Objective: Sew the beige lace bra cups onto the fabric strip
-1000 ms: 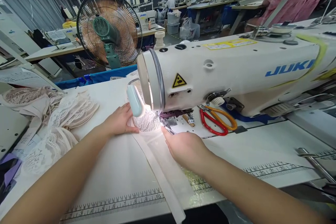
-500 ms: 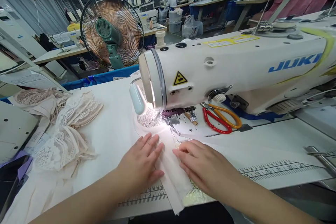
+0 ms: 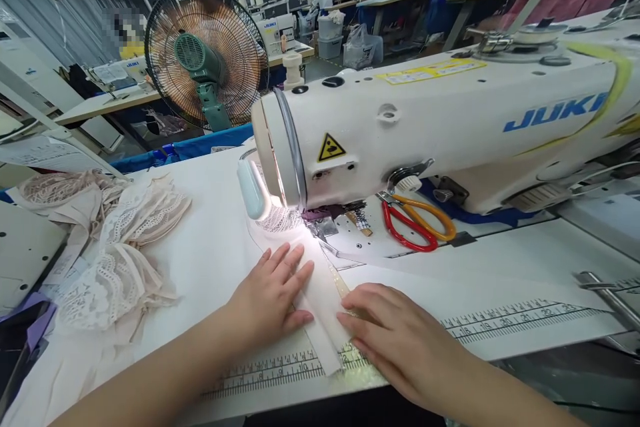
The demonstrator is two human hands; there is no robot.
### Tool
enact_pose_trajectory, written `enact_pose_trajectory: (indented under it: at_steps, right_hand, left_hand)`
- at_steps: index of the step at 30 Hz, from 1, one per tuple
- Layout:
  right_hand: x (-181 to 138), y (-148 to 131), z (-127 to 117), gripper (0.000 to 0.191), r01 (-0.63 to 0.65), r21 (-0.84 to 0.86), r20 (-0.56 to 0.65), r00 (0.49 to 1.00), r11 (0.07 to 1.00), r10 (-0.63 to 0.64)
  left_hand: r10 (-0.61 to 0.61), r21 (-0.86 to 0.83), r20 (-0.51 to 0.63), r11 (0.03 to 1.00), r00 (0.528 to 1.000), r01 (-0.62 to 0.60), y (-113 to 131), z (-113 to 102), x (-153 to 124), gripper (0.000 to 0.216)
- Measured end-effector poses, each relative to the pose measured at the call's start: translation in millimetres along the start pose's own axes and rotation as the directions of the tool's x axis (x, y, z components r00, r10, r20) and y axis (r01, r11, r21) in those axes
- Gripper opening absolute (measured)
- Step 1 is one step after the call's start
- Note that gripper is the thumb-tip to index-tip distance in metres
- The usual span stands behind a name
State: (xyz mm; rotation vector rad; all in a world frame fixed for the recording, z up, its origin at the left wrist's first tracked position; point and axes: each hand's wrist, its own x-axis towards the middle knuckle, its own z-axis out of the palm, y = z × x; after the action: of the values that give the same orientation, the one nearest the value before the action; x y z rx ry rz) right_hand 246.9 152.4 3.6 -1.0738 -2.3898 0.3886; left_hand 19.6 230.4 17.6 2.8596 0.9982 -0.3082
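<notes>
Cloth (image 3: 321, 300) on counter (image 3: 205, 227), long axis running from under the machine (image 3: 360, 147) toward the wearer, left hand (image 3: 270, 297) nearer the machine, fingers spread flat on top, gripping nothing, right hand (image 3: 403, 330) farther from it, fingers half-curled at the cloth's edge, any pinch unclear.

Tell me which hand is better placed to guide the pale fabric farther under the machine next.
Probably the left hand: it lies spread on the pale fabric, closer to the bright spot under the sewing machine. The right hand is at the fabric's right edge, farther back.
</notes>
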Motion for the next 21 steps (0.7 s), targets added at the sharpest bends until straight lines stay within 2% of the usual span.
enact_pose_trajectory:
  at_steps: [5, 16, 19, 21]
  right_hand:
    - [1, 2, -2, 0.023, -0.02, -0.011, 0.023, 1.0, 1.0, 0.02]
    - [12, 15, 3, 0.022, -0.037, -0.117, 0.028, 0.999, 0.992, 0.041]
    - [19, 16, 2, 0.018, -0.046, -0.162, 0.035, 0.998, 0.986, 0.052]
    - [23, 17, 2, 0.018, -0.052, -0.201, 0.046, 0.997, 0.978, 0.063]
  left_hand:
    - [0.032, 0.005, -0.046, 0.999, 0.998, -0.032, -11, 3, 6, 0.071]
    - [0.03, 0.014, -0.065, 0.999, 0.997, -0.03, -30, -2, 20, 0.069]
    - [0.078, 0.038, -0.13, 0.997, 0.988, -0.073, -35, -5, 22, 0.061]
    - [0.16, 0.051, -0.217, 0.987, 0.963, -0.153, -34, -7, 21, 0.044]
